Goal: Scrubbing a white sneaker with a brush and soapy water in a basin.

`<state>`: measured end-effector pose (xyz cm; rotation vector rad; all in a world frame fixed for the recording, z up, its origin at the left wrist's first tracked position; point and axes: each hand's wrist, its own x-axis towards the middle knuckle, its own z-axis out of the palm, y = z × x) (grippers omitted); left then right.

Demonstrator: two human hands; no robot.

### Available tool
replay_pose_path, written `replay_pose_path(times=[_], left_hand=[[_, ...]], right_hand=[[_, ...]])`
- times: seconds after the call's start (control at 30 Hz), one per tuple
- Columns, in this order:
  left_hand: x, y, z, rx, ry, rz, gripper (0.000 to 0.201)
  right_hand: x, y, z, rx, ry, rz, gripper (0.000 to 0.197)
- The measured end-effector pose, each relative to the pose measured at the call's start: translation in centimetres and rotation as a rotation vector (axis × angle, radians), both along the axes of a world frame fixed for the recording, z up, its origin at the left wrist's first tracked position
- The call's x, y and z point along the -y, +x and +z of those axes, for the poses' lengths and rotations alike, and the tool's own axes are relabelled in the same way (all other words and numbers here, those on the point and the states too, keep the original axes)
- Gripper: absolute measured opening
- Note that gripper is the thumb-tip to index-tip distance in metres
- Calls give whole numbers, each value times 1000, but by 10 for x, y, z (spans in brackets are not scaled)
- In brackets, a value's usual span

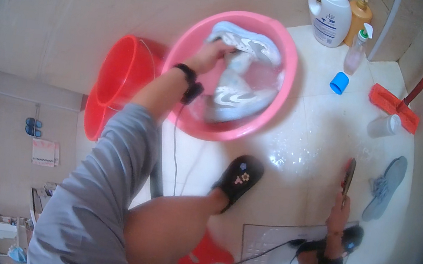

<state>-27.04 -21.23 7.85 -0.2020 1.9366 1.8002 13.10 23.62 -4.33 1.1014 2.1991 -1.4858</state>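
Note:
A round pink basin (285,88) holds water and a pair of white and grey sneakers. My left hand (212,58) reaches in over its left side, with closed fingers gripping the far sneaker (254,46) at its opening. Nearer to me, the second sneaker (240,103) lies partly in the water. Off to the right, low over the floor, my right hand (339,212) is closed round the handle of a scrubbing brush (349,174). The brush points away from me, apart from the basin.
Red buckets (122,72) stand left of the basin. Beyond it are a white detergent jug (331,19), a pump bottle (360,15), a spray bottle (355,54) and a blue cap (339,83). A red floor brush (395,108), a clear cup (384,127) and a grey slipper (386,188) lie right.

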Motion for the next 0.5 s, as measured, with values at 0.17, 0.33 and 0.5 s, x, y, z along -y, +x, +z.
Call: replay_pose_path(times=[0.17, 0.33, 0.5], left_hand=[[25, -17, -30, -261, -666, -454, 50], [9, -21, -17, -312, -733, -296, 33], [13, -23, -28, -347, -709, -176, 32]], right_hand=[[-1, -1, 0, -17, -22, 12, 44], [-4, 3, -2, -10, -8, -5, 44], [4, -4, 16, 83, -30, -8, 45]])
